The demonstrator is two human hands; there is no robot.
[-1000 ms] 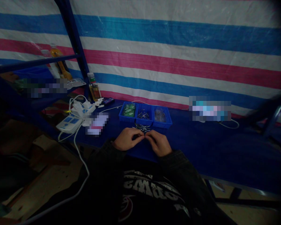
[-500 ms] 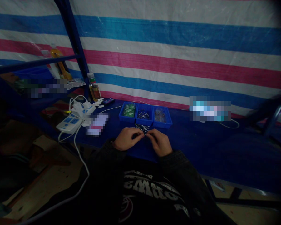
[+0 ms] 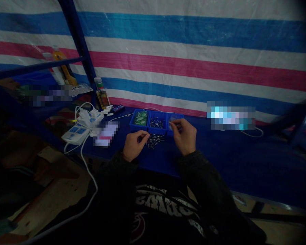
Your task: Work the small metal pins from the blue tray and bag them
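Observation:
My left hand (image 3: 134, 145) rests on the blue tabletop (image 3: 219, 153), its fingertips pinched around something small and dark. Next to it lies a loose pile of small metal pins (image 3: 155, 140). My right hand (image 3: 183, 136) reaches over the right compartment of a blue three-section tray (image 3: 158, 117), hiding part of a clear bag (image 3: 174, 118). Its thumb and finger are pinched, but what they hold is too small to tell. The left compartment holds green packets (image 3: 140, 118), and the middle one holds metal pins (image 3: 156, 123).
A white power strip (image 3: 75, 134) with tangled white cables (image 3: 88, 163) sits left of the tray, near a glass bottle (image 3: 102, 95). A blue metal rack post (image 3: 78, 44) rises at the left. A striped tarp (image 3: 193, 61) hangs behind the table.
My hands have come apart. The right one moved right and forward over the tray's right compartment, while the left shifted slightly left.

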